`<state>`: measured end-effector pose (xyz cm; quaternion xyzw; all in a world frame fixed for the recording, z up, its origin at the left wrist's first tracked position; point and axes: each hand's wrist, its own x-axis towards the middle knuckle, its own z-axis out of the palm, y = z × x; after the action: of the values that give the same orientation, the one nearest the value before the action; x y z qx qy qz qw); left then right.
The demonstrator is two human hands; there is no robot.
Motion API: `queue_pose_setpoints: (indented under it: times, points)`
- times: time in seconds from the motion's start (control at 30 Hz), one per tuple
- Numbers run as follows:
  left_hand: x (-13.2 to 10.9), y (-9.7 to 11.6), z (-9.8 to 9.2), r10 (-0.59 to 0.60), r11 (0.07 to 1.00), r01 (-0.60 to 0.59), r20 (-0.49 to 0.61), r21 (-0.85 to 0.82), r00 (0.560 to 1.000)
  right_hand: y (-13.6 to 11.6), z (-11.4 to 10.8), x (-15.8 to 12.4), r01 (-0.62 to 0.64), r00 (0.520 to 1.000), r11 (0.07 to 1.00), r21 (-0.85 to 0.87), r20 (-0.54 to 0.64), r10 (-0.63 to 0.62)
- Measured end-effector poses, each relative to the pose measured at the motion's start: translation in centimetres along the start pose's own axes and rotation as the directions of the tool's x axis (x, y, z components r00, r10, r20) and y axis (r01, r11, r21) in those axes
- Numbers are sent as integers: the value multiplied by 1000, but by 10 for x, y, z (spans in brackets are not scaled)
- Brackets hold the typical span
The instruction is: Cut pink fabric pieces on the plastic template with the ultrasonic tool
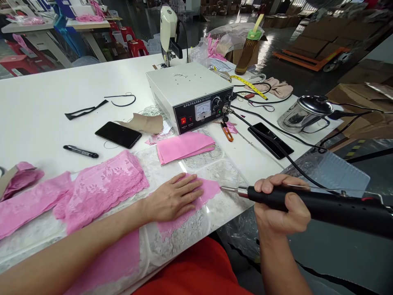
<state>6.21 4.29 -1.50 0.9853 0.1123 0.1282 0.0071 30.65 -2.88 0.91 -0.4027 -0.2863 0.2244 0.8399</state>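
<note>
My left hand (175, 197) lies flat, fingers stretched out, on a piece of pink lace fabric (211, 189) at the table's front edge. In my right hand (281, 209) is a black handheld ultrasonic welder (331, 207), gripped around its body. Its thin metal tip points left and meets or nearly meets the right end of the fabric; contact cannot be told. Just behind my left hand sits a folded pink fabric stack (186, 145). A bunched pink lace pile (109, 184) is to the left, and another pink piece (113, 262) lies partly under my left forearm.
A control box (188, 96) with a dial and lit red switch stands behind, cabled toward the welder. Around it are phones (118, 134), orange snips (227, 132), a marker (80, 151), a yellow tape measure (250, 85), a lidded glass pot (302, 114) and a bottle (247, 53).
</note>
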Motion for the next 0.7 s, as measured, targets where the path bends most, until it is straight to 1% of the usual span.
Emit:
queue_pose_setpoints:
  times: [0.3,0.43,0.57,0.7]
  points:
    - [-1,0,0,-9,999,9,11,-34,1000,0,-1,0,49,998,999,-14,37,-48]
    - [-1,-2,-1,-35,995,40,48,-95,998,0,-1,1,47,998,999,-23,45,-46]
    - [0,-5,-12,-47,983,61,83,-173,995,-1,-3,3,26,999,999,-25,26,-25]
    - [-11,-4,-28,-55,975,66,57,-212,997,-5,-5,4,6,1000,1000,-13,-6,-7]
